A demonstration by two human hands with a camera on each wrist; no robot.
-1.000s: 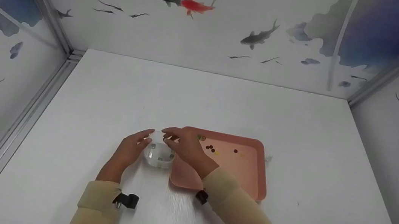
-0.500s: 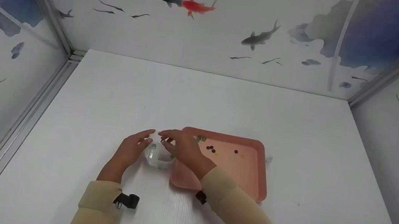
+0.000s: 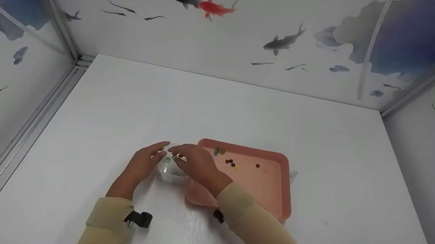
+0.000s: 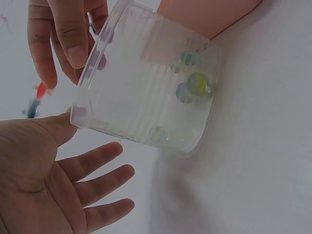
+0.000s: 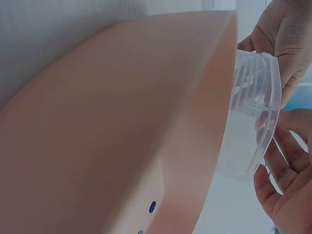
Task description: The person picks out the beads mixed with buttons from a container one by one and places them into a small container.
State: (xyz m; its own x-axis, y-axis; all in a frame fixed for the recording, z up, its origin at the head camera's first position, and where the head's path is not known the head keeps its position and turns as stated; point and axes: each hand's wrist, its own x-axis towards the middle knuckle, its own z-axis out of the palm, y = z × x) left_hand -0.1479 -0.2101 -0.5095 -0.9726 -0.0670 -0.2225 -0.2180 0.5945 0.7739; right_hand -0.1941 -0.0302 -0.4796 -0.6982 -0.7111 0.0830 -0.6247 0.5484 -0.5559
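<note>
The tray (image 3: 263,192) is pink, the container (image 4: 139,87) clear, the sleeves (image 3: 109,225) beige, the white wall (image 3: 218,47) fish-patterned.

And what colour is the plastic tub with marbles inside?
Colourless and see-through; the tub shows best in the left wrist view.

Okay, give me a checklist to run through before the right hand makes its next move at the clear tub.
1. Clear tub upright: ok, open side up.
2. Right hand at the tub's mouth: ok.
3. Something in its fingers: ok, a small brown piece seems pinched at the thumb tip.
4. Left hand gripping the tub: not ok, three fingers are spread, not wrapped round it.
5. Marbles inside the tub: ok, low down.
6. Gap between tub and pink tray: cannot tell whether they touch.
</note>
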